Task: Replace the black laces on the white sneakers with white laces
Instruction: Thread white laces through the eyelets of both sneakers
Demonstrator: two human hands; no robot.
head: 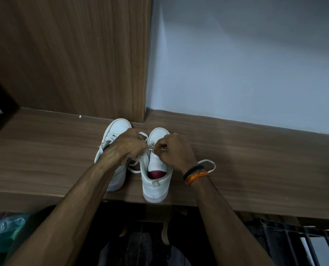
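Observation:
Two white sneakers stand side by side on a wooden shelf [255, 169], toes toward the wall. The left sneaker [116, 131] has white laces and is partly covered by my left forearm. The right sneaker [156, 181] shows a red insole. My left hand [130, 145] and my right hand [176, 150] meet over the right sneaker's eyelets, each pinching a strand of white lace [150, 148]. A loose loop of white lace [209, 166] lies on the shelf behind my right wrist. No black lace is in view.
A wooden panel [73, 54] rises behind the left sneaker, and a pale wall [246, 64] stands behind the right. The right sneaker's heel sits at the shelf's front edge. A plastic bag [4, 233] lies below left, metal bars [303, 244] below right.

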